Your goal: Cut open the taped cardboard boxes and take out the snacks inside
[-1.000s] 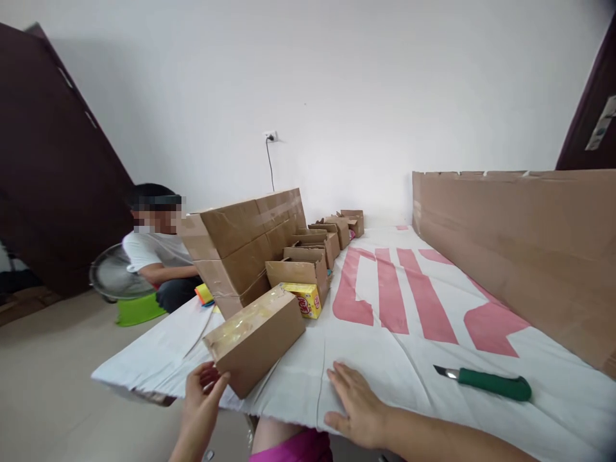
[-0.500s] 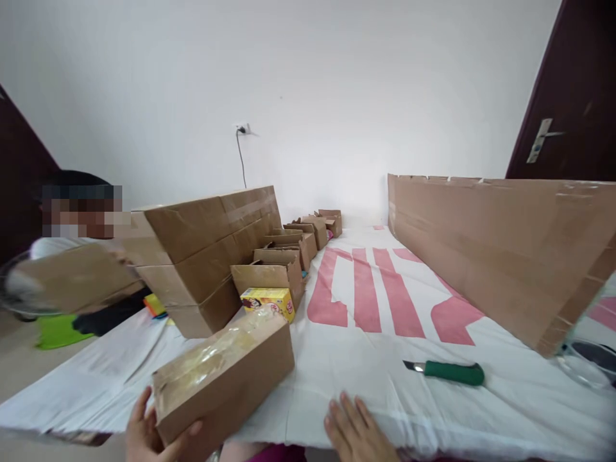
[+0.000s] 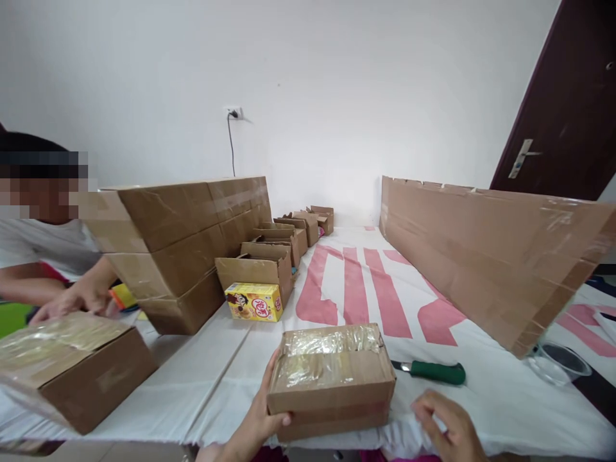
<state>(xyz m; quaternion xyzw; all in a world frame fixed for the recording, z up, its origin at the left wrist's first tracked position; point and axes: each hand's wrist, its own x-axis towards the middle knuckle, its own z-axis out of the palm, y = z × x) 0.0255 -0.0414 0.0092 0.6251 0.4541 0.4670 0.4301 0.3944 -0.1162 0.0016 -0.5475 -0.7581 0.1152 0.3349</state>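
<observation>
I'm gripping the taped box point(image 3: 332, 378) by its left end with my left hand point(image 3: 262, 417); it's sitting at the counter's point(image 3: 216, 385) near edge. My right hand point(image 3: 447, 428) is hovering loosely curled, empty, just beside it. Steadying both ends would be best, clear of the green knife point(image 3: 436, 371).

taped box point(image 3: 332, 378): now dead centre in front of me, was at my left w/ a corner toward me; long side faces me.
left hand point(image 3: 262, 417): grips its left end, thumb on front.
right hand point(image 3: 447, 430): no longer flat on cloth point(image 3: 216, 385), fingers half curled.
2nd box point(image 3: 72, 369): new on table's left end, co-worker's hand point(image 3: 72, 301) behind it.
</observation>
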